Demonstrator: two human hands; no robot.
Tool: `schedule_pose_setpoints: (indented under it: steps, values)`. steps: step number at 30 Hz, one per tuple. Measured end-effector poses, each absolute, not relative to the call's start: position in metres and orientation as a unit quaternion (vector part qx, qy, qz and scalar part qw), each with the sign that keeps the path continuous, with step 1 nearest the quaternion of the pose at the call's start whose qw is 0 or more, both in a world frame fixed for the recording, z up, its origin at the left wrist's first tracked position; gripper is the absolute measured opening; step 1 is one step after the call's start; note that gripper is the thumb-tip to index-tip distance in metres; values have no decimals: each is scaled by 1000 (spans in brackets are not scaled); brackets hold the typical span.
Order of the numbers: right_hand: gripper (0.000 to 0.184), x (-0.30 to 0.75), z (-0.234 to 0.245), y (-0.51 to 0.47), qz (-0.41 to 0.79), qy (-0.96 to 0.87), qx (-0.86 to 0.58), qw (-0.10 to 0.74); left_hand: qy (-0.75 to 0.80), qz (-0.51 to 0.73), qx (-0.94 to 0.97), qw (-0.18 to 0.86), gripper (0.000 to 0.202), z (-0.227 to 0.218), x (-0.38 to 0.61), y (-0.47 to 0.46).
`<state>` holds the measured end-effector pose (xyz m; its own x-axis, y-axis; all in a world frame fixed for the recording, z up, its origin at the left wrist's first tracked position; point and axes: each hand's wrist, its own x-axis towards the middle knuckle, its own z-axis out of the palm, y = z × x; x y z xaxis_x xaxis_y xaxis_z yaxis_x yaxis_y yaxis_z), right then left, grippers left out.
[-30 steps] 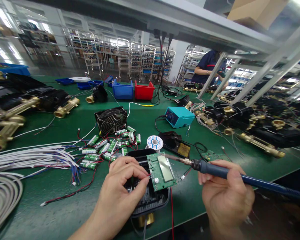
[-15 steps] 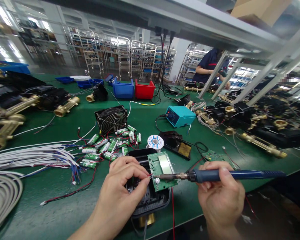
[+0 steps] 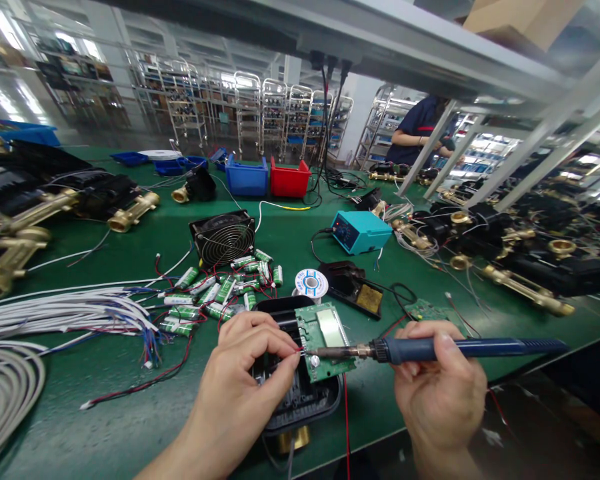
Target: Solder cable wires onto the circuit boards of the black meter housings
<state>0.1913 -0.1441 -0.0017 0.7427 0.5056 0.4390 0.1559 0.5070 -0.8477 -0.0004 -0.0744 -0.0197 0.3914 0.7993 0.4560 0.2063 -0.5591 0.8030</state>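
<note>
The left hand (image 3: 247, 370) pinches thin wires (image 3: 301, 349) between thumb and fingertips at the near-left edge of a green circuit board (image 3: 310, 327). The right hand (image 3: 443, 387) grips a blue-handled soldering iron (image 3: 420, 350) like a pen. The iron lies across the board, its tip just beside the pinched wires; whether it touches them is too small to tell.

The board, with a small rectangular screen (image 3: 333, 328), sits tilted over an open black housing (image 3: 300, 410). A brass fitting (image 3: 300, 440) shows at the housing's near end, and a red wire (image 3: 347, 427) hangs beside it.

Just beyond are a solder spool (image 3: 322, 287) and a black stand (image 3: 345, 283) with a yellowish sponge (image 3: 369, 299). To the left lie a pile of green-and-white cylinders (image 3: 225, 290), a black fan (image 3: 225, 239) and bundled white cables (image 3: 70, 317).

Farther back on the green table (image 3: 130, 433) stand a teal box (image 3: 367, 232) and 2 bins, blue (image 3: 247, 179) and red (image 3: 289, 180). Across the table, at right, is a person (image 3: 415, 130) in a dark top.
</note>
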Motion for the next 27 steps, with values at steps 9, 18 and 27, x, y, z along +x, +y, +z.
schedule_pose_setpoints:
  steps: [9, 18, 27]
  values:
    - [25, 191, -1, -145, 113, -342, -482, 799, 329, 443, 766, 330, 18, -20, -1, -75]
    - [24, 192, -2, -146, 100, -349, -482, 798, 329, 450, 765, 323, 18, -20, 0, -74]
    - [24, 192, -3, -145, 105, -339, -477, 804, 329, 450, 765, 322, 18, -20, 1, -74]
